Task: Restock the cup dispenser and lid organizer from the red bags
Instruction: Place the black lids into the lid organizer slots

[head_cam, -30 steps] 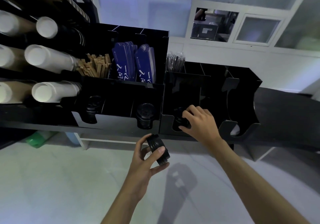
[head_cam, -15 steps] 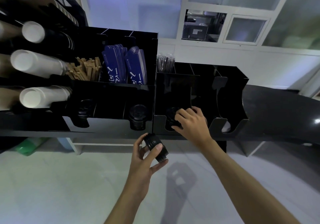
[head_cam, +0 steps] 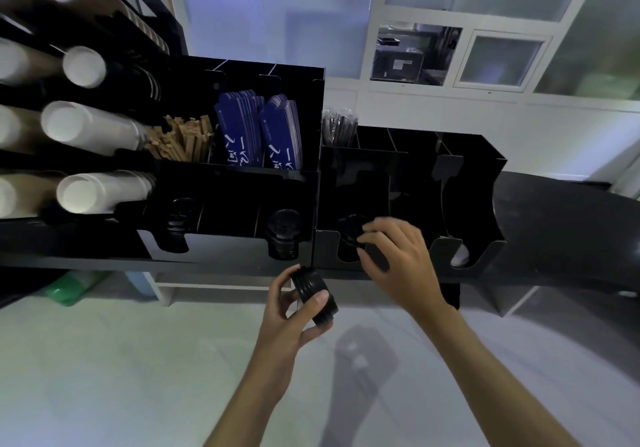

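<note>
A person's two bare forearms reached forward from the bottom of the view toward a black lid organizer [head_cam: 408, 176] standing on a dark worktop [head_cam: 561, 225].

The left hand [head_cam: 287, 322] was held below the front edge of the worktop. Its grip was closed round a short stack of black lids [head_cam: 313, 294], with the thumb across the near side of the stack and the fingers curled round the far side.

The right hand [head_cam: 398, 259] was at the front opening of the organizer's left compartment. Its fingers were curled at a black lid [head_cam: 349, 230] sitting in that slot; the lid was dark and partly hidden, so whether the fingertips actually pinched it or only touched it could not be told.

A white object [head_cam: 460, 256] showed low in the organizer's right compartment.

To the left stood a second black organizer [head_cam: 242, 183]. Its upper bins held wooden stir sticks [head_cam: 183, 142] and two bundles of blue sleeves [head_cam: 256, 131], and its lower slots held black lids [head_cam: 284, 235]. Wrapped straws [head_cam: 337, 130] stood between the two organizers.

At the far left, a cup dispenser [head_cam: 104, 31] held rows of stacked white cups [head_cam: 93, 190] lying on their sides, bottoms toward the camera. Below everything lay a pale floor [head_cam: 121, 377].
</note>
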